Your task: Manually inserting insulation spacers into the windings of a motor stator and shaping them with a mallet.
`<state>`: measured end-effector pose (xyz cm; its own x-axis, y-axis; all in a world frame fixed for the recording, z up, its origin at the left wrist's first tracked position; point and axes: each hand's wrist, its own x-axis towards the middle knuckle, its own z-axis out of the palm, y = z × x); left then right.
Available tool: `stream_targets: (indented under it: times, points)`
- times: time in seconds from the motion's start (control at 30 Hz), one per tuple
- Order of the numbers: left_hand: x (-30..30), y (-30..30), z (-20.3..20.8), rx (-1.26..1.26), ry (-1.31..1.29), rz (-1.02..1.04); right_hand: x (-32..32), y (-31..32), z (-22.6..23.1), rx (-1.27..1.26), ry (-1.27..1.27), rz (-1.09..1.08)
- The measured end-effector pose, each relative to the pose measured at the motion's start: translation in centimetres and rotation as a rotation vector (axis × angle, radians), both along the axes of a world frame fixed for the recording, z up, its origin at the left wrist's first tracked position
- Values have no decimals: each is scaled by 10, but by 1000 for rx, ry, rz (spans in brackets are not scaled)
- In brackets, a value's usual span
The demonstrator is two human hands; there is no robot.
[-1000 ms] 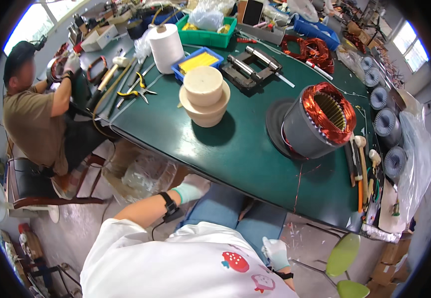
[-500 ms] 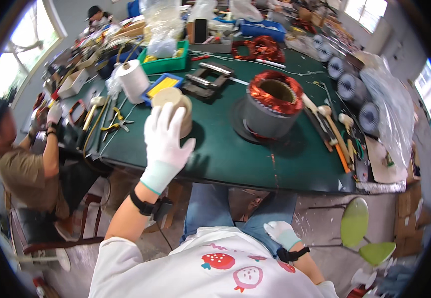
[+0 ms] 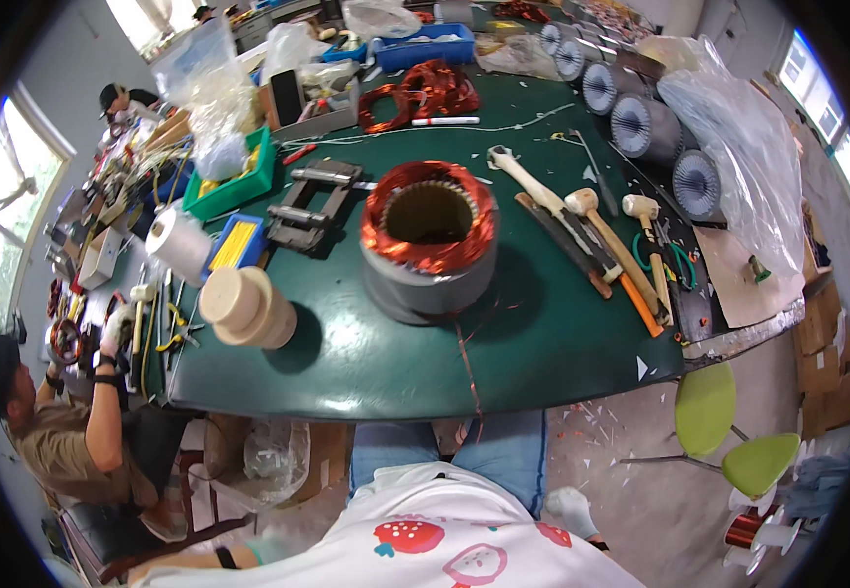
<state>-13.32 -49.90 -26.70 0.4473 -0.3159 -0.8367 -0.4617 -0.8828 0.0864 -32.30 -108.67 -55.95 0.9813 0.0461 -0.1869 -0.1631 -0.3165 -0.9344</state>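
My left hand (image 3: 283,546), in a white glove with a pale green cuff, hangs low by my left side. It is smeared by motion and partly hidden by my shirt. At my right thigh, my white-gloved right hand (image 3: 570,507) hangs away from the table; how its fingers lie is unclear. Neither hand touches anything on the tabletop. A motor stator (image 3: 430,289) with copper windings around its top stands upright near the table's middle. To its left is a beige stepped cylinder (image 3: 245,309). Behind that stand a white thread spool (image 3: 178,245) and a small blue tray (image 3: 237,244) of yellow strips.
Mallets (image 3: 596,211) and other long-handled tools lie right of the stator. Further back are a metal clamp-like frame (image 3: 315,206), a green bin (image 3: 239,186), copper coils (image 3: 435,88) and grey slotted cores (image 3: 645,127). A co-worker (image 3: 72,421) sits at left; a green chair (image 3: 707,412) is at right.
My left hand has come off the beige cylinder and dropped to my left side. The view has shifted, so the table's things appear further left. My right hand stays low.
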Motion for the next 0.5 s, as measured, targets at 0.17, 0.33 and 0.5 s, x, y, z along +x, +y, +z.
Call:
stream_targets:
  times: [0.17, 0.33, 0.5]
  points:
    - [51, 37, -18, -35, -24, -29, -38, -26, 21, -419, 379, 367]
    - [98, 61, -25, -80, -15, -51, -3, -28, 40, 68, 1043, -247]
    - [135, 86, -15, -133, -25, -28, 47, -49, 84, 25, 1040, -108]
